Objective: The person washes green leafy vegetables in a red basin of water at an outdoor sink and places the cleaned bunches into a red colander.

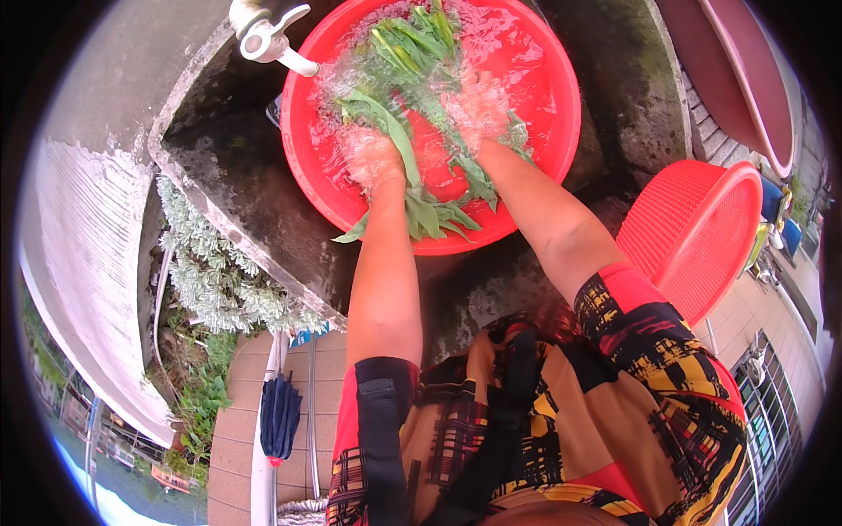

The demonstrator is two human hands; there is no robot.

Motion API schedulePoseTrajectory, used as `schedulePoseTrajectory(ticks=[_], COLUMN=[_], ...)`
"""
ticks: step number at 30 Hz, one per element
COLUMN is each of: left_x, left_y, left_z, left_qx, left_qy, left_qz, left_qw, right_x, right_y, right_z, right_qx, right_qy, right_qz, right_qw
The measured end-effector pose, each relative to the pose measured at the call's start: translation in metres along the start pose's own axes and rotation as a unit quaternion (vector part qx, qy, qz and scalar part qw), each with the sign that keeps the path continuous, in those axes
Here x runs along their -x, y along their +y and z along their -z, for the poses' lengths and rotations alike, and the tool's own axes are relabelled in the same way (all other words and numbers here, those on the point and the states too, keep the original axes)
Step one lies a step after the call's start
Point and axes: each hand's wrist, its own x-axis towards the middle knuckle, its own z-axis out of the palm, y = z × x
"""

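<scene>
A round red plastic basin [569, 131] holds water and long leafy green vegetables [411, 49]. My left hand [371, 154] is under churned water in the basin's left part, with a long leaf lying across its wrist; its fingers are blurred. My right hand [477, 105] is in the water to the right, among leaves and stems, its fingers also blurred by splashes. Which leaves either hand grips cannot be told. Some leaves [431, 214] hang over the near rim between my forearms. A pale tap [263, 43] reaches over the basin's upper left rim.
The basin rests in a stained concrete sink [230, 223]. A red perforated plastic basket [691, 237] stands tilted at the right. Silvery-leaved plants [210, 263] grow along the sink's left wall. A folded dark umbrella [279, 417] hangs at the lower left, by a white pole.
</scene>
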Motion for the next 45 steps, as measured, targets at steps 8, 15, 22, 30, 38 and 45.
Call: schedulePoseTrajectory(ticks=[8,15,22,30,38,45], left_x=[-0.005,0.048,0.064,0.021,0.014,0.060], left_y=[-0.027,-0.007,0.020,-0.004,-0.004,0.003], left_z=[0.033,0.076,0.073,0.017,0.035,0.107], left_qx=[0.606,0.646,0.184,-0.038,-0.014,0.077], left_qy=[-0.015,0.066,0.071,0.071,-0.083,-0.140], left_qz=[0.013,0.021,-0.057,0.018,0.014,-0.088], left_qw=[0.795,0.760,0.979,0.997,0.996,0.983], right_x=[-0.013,0.006,0.029,0.014,-0.004,0.004], right_y=[-0.009,0.007,-0.010,-0.020,0.008,-0.011], right_z=[0.043,0.059,0.057,0.009,-0.019,0.082], right_qx=[-0.547,-0.565,-0.144,-0.084,0.043,-0.096], right_qy=[-0.185,-0.010,0.009,-0.082,-0.052,-0.096], right_qz=[-0.216,-0.188,-0.114,-0.071,-0.005,-0.103], right_qw=[0.788,0.803,0.983,0.991,0.998,0.985])
